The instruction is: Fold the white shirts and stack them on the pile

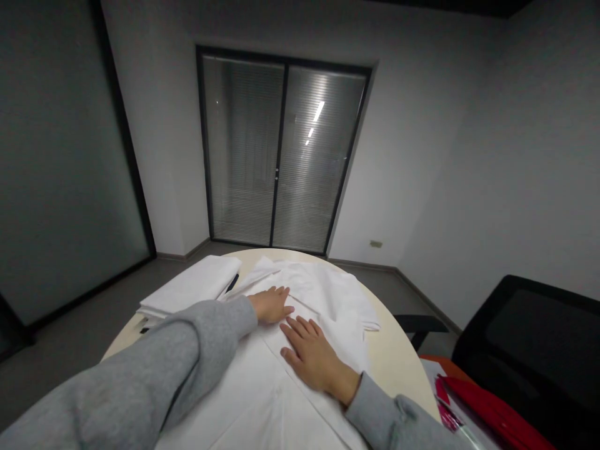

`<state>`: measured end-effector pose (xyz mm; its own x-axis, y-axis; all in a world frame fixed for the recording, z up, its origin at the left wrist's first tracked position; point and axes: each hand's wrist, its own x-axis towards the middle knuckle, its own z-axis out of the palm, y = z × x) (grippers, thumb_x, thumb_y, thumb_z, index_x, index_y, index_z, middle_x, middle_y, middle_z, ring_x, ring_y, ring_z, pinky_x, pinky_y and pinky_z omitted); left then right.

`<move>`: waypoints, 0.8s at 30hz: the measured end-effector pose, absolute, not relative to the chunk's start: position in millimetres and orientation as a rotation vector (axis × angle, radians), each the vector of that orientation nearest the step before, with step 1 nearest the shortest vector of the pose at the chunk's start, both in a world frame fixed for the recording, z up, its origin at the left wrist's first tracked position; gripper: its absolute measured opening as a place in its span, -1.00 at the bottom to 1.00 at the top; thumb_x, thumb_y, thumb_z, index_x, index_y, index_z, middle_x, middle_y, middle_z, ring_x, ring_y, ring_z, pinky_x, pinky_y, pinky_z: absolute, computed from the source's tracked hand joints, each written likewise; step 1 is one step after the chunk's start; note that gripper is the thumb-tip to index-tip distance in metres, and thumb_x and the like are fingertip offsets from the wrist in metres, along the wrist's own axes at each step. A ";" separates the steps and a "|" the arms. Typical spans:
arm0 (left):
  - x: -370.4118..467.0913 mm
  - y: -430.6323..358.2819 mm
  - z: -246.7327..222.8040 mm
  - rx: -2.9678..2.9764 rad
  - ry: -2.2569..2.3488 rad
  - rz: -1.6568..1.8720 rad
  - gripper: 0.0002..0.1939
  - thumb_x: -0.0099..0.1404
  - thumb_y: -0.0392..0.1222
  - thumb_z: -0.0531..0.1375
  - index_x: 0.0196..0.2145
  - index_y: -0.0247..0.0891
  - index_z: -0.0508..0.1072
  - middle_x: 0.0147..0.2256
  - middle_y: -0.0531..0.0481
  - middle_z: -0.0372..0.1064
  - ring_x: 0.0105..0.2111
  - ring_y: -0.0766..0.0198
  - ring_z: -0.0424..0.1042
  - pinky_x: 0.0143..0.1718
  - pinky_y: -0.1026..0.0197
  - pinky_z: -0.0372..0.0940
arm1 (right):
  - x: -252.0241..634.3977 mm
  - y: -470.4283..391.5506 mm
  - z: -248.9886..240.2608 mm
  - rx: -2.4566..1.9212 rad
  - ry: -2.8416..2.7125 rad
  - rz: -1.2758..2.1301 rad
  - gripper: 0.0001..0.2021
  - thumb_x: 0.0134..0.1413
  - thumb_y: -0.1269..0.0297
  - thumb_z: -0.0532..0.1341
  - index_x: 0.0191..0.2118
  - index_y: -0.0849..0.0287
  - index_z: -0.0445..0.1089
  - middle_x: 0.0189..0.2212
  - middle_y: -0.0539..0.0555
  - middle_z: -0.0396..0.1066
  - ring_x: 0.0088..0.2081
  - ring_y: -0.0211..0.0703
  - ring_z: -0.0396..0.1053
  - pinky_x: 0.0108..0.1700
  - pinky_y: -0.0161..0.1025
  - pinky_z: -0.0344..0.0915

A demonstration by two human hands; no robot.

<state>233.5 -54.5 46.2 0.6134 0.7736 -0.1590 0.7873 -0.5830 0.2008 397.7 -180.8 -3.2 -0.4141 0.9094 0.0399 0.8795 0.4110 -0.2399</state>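
A white garment (262,381) lies spread over the round table, its far part loosely bunched and wrinkled. My left hand (272,305) rests palm down on its upper middle, fingers apart and pointing to the right. Nearer to me and to the right, my right hand (309,355) lies on the same cloth with its fingers spread. Neither hand grips anything. Beyond my left forearm, a folded stack of white cloth (192,284) sits at the table's left side, with a dark item partly hidden beside it.
The pale round tabletop (398,356) shows its rim on the right. A black mesh chair (539,337) stands at the right, with red items (492,406) on or near its seat. Glass doors (281,150) are behind the table.
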 end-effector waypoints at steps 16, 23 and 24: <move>213.8 83.2 19.5 2.279 2.025 -0.034 -0.46 0.46 0.03 0.25 0.29 -0.19 0.33 0.32 -0.21 0.22 0.25 -0.12 0.30 0.24 -0.33 0.24 | 411.8 -176.2 -12.8 -1.535 -2.440 0.348 -0.39 0.44 -0.07 0.00 0.48 -0.03 0.06 0.50 0.12 0.00 0.50 0.21 -0.12 0.48 0.29 -0.22; 218.3 58.5 35.8 2.360 1.894 -0.115 -0.52 0.46 0.01 0.25 0.23 -0.22 0.38 0.23 -0.19 0.32 0.15 -0.04 0.41 0.14 -0.23 0.37 | 411.4 -177.5 -9.1 -1.542 -2.450 0.353 -0.40 0.45 -0.07 -0.01 0.48 0.00 0.07 0.49 0.14 0.01 0.50 0.20 -0.12 0.48 0.28 -0.21; 220.8 51.0 40.4 2.394 1.845 -0.118 -0.52 0.46 0.02 0.25 0.24 -0.22 0.38 0.23 -0.19 0.32 0.15 -0.04 0.41 0.15 -0.24 0.36 | 411.8 -177.3 -9.3 -1.543 -2.451 0.353 -0.39 0.44 -0.07 -0.01 0.48 0.00 0.07 0.49 0.13 0.01 0.50 0.20 -0.12 0.48 0.27 -0.21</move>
<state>220.8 51.0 40.4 0.2552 0.9578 -0.1322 0.9668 -0.2514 0.0448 411.8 -177.3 -9.3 -0.4225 0.9044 0.0600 0.8507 0.4185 -0.3179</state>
